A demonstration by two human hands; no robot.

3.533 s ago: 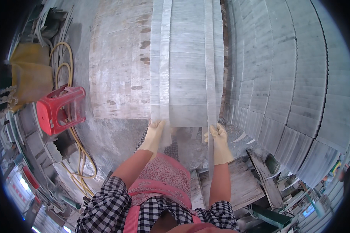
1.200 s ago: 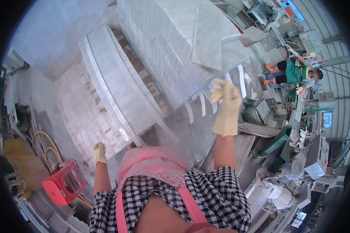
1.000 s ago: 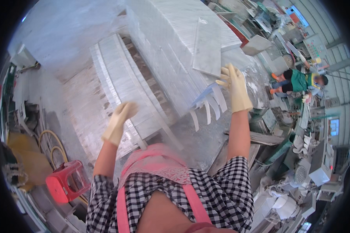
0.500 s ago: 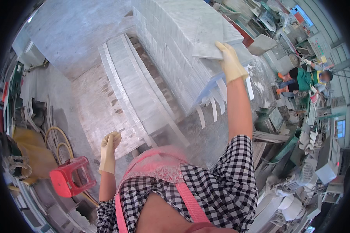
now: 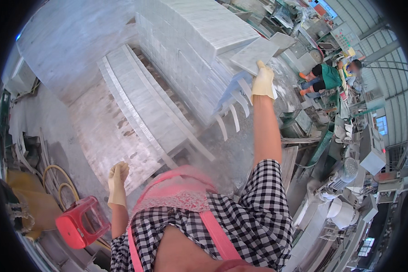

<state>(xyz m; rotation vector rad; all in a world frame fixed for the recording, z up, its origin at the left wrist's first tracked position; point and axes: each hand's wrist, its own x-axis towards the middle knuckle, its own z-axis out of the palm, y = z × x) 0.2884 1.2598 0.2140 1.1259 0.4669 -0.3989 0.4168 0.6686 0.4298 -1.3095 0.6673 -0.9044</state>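
Observation:
My right hand, in a cream glove, grips the near edge of a flat, light grey stone tile. The tile lies tilted over the right end of a large block of stacked grey tiles. Blue sheeting and several pale strips hang from that end of the block. Down on the left, my left hand wears a matching glove and is curled into a fist, with nothing visible in it. It hovers near the front edge of a low grey platform. A lower strapped row of tiles lies beyond.
A red plastic stool-like box stands at the lower left beside a yellow hose. A person in a green apron is at the far right, among machinery. A grey motor stands at the right.
The tile in my right hand has turned and shifted outward toward the right end of the block. My left fist has stayed low on the left. The view has swung slightly.

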